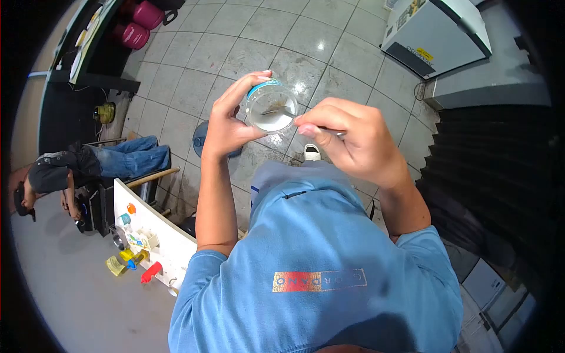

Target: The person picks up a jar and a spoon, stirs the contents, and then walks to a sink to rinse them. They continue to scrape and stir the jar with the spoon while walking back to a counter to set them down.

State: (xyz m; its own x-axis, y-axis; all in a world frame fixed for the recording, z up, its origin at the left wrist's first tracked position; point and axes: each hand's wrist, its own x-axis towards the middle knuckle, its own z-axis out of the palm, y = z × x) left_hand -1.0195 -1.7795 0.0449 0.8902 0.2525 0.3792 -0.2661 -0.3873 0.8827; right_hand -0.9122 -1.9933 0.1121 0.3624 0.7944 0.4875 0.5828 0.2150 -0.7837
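Observation:
My left hand (232,115) is wrapped round a clear round tub (256,106) with a blue band, its open mouth tilted toward the camera. White contents show low inside it. Between the thumb and fingers of my right hand (353,135) is the handle of a metal spoon (290,114). The spoon's far end reaches into the tub, where a small brownish clump is seen at its tip; its exact nature cannot be made out.
At the left, a co-worker (53,170) in a cap stands by a white table (168,238) holding bottles and small containers. A white chest (435,35) stands upper right. Dark pleated material (482,159) hangs right. A blue container (201,138) is on the tiled floor.

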